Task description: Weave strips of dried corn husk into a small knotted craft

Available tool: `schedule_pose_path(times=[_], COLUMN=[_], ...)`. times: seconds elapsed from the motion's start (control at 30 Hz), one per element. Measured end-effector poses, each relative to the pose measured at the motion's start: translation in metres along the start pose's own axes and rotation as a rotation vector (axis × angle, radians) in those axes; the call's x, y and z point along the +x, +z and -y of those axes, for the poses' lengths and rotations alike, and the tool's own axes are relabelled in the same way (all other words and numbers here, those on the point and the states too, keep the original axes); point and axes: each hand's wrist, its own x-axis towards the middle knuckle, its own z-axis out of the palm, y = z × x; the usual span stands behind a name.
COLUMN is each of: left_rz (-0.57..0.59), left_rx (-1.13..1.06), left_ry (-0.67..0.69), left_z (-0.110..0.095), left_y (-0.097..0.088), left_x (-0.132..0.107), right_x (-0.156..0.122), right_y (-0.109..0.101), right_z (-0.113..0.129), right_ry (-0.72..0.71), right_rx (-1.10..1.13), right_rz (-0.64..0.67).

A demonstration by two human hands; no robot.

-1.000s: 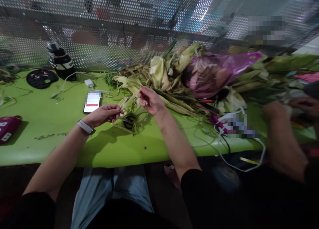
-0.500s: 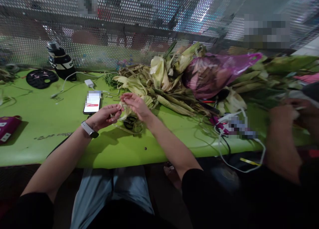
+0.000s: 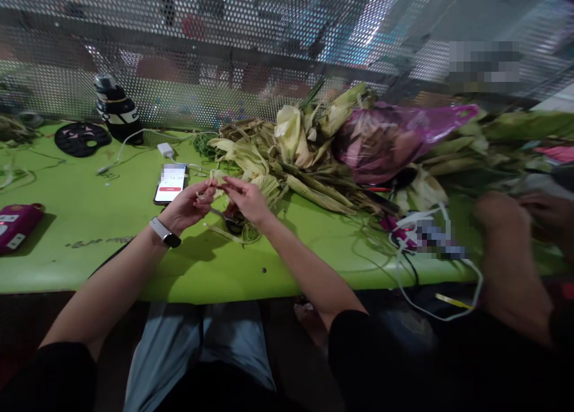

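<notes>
My left hand (image 3: 191,206), with a watch (image 3: 165,232) on its wrist, is closed on a small pale strip of corn husk (image 3: 217,177). My right hand (image 3: 249,201) pinches the same strip from the other side, fingertips close to the left ones. What lies between the fingertips is small and partly hidden. Below the hands, dark-handled scissors (image 3: 234,225) lie on the green table (image 3: 112,220), partly covered by thin husk strips (image 3: 249,241). Just behind my right hand spreads a heap of corn husks (image 3: 287,137).
A lit phone (image 3: 170,185), white cable adapter (image 3: 165,150), black bottle (image 3: 117,110) and black palette-shaped mat (image 3: 82,139) stand left and behind. A purple power strip (image 3: 21,228) is far left. A pink plastic bag (image 3: 376,140) sits among husks. At right, another person's hands (image 3: 502,211) work.
My right hand's fingers have closed in from a looser, raised pose to a pinch on the husk strip. My left hand stays nearly in place. The view has shifted slightly.
</notes>
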Motion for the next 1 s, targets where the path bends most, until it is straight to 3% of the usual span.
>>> schedule_pose_path(times=[0.27,0.43,0.7,0.8,1.0], left_rz=[0.013,0.052,0.151,0.136,-0.051], left_rx=[0.047,0.079,0.159,0.218,0.534], left_ry=[-0.027,-0.043,-0.095,-0.083,0.017], left_z=[0.004,0.007,0.008,0.006,-0.007], left_y=[0.003,0.002,0.004,0.003,-0.009], left_x=[-0.003,-0.003,-0.005,-0.005,0.001], right_x=[0.002,0.004,0.010,0.013,0.004], right_y=[0.007,0.011,0.006,-0.001,-0.008], right_z=[-0.009,-0.017,-0.021,-0.021,-0.008], right_ry=[-0.161,-0.078,-0.181,-0.211,-0.366], right_rx=[0.017,0.043,-0.056,-0.162,-0.670], right_rz=[-0.178,-0.043,0.054,0.107,0.186])
